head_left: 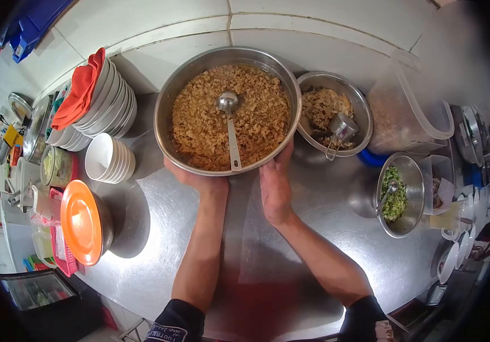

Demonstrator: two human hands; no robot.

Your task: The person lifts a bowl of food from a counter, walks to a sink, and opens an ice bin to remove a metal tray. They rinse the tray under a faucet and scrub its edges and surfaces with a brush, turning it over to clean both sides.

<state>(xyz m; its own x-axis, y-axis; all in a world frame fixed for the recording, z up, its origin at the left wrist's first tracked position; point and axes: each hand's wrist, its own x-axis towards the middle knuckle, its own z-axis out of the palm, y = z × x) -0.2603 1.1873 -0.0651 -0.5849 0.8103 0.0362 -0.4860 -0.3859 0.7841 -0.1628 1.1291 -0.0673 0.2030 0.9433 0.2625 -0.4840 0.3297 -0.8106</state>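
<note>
A large steel bowl full of brown minced food is at the top centre, with a steel ladle lying in the food. My left hand holds the bowl from below at its near left side, its fingers mostly hidden under the bowl. On the near right side, my right hand supports the same bowl, its fingertips hidden beneath the rim. Just right of the large bowl sits a smaller steel bowl of shredded food with a metal scoop.
Stacked bowls under a red cloth, small white bowls and an orange plate stand at left. Right are a steel bowl of chopped greens and a plastic tub. A tiled wall bounds the steel table.
</note>
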